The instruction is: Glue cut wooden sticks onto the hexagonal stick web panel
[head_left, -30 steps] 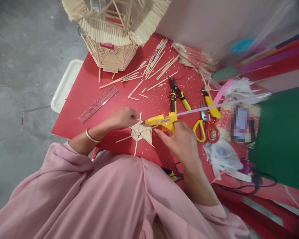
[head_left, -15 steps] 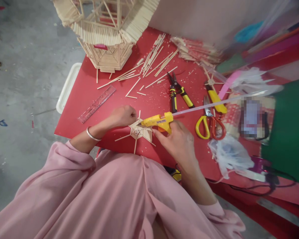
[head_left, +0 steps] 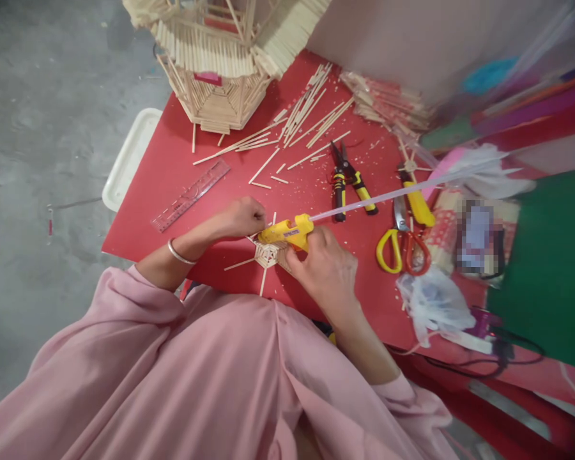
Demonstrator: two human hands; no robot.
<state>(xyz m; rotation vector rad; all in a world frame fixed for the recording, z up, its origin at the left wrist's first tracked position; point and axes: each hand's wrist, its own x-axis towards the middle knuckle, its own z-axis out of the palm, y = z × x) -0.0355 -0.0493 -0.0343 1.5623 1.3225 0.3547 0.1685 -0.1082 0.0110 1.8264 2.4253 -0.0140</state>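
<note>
My right hand (head_left: 326, 265) is wrapped round the handle of a yellow hot glue gun (head_left: 287, 232), with a long clear glue stick (head_left: 364, 203) running out of its back. The gun's nozzle points left, close to my left hand (head_left: 243, 218). Those left fingers are curled closed at the upper edge of a web-shaped piece of thin wooden sticks (head_left: 268, 255); what they pinch, if anything, is hidden. Flat on the red table, the web has bare spokes reaching left and toward me. The gun and my right hand cover part of its right side.
A house-like stick model (head_left: 220, 96) stands at the back left. Loose sticks (head_left: 304, 105), a clear ruler (head_left: 191, 195), pliers (head_left: 349, 182), scissors (head_left: 401, 239) and a yellow cutter (head_left: 419, 203) lie around. Plastic bags (head_left: 436, 303) and a cable (head_left: 503, 358) are at the right.
The glue gun has moved left, its nozzle now near my left fingers and over the web's upper part. My left hand stays curled at the web's edge. The whole view has shifted slightly.
</note>
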